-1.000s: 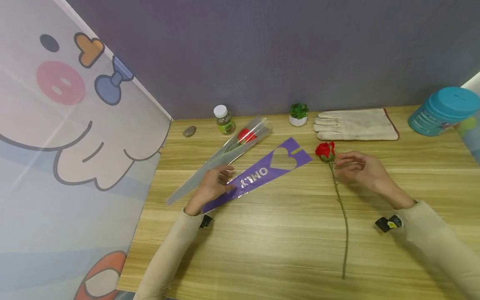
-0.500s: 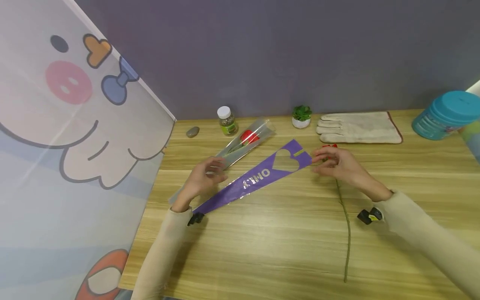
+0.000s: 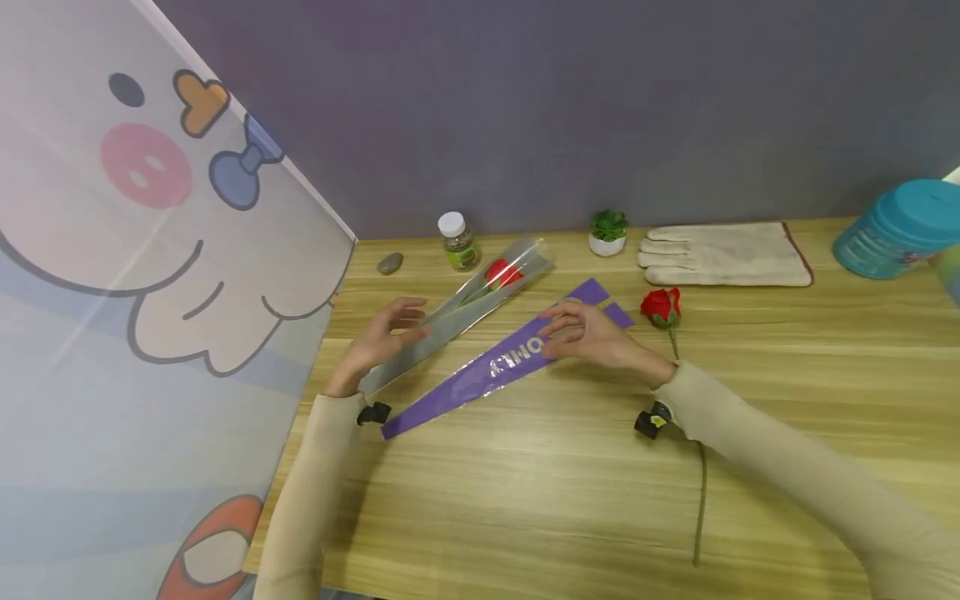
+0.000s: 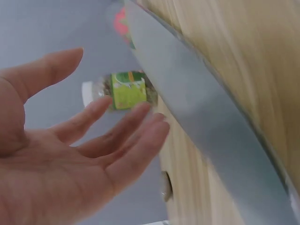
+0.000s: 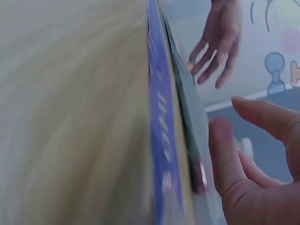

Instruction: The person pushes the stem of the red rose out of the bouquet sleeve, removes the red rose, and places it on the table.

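Note:
My left hand hovers at the lower left of a clear sleeve that wraps a red rose. In the left wrist view its fingers are spread and relaxed, holding nothing. Over the upper part of a purple flower sleeve printed "ONLY" is my right hand, fingers loosely bent with a gap to the thumb; it hides the sleeve's heart window. A second red rose, unwrapped, lies with its long stem under my right forearm.
Along the wall stand a grey stone, a white-capped jar, a small potted succulent, a canvas glove and a blue tub. A cartoon-printed panel borders the wooden table on the left.
My right hand has moved left from beside the unwrapped rose to over the purple sleeve. The left hand has drifted left and up, off the purple sleeve towards the clear one.

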Action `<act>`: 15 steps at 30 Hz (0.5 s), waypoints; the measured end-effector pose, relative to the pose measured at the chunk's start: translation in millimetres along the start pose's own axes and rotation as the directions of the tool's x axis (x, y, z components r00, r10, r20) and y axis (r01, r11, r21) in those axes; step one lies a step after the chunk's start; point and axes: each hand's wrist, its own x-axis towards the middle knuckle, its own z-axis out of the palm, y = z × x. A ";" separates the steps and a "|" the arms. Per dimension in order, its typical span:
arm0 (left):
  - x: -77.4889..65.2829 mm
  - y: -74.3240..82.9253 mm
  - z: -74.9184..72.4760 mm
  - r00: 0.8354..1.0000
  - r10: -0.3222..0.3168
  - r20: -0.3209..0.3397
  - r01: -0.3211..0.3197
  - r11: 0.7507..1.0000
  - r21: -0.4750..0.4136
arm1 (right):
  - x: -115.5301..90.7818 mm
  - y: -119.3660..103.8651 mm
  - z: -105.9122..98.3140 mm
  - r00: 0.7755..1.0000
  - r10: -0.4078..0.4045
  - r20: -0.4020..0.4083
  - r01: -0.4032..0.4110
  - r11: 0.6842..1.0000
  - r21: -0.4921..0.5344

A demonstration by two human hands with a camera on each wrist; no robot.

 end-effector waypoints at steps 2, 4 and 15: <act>3.0 -4.0 -3.7 1.000 -0.025 0.018 0.025 1.000 -0.004 | 8.6 2.0 11.4 1.000 0.026 0.014 -0.026 0.998 0.049; 6.0 -7.2 -6.3 0.998 -0.045 0.034 0.045 0.999 -0.005 | 16.5 3.2 22.6 0.999 0.050 0.021 -0.052 0.994 0.096; 21.7 -16.2 -10.3 0.990 -0.105 0.098 0.103 0.994 0.020 | 60.9 1.4 56.8 0.958 0.279 0.065 -0.277 0.848 0.452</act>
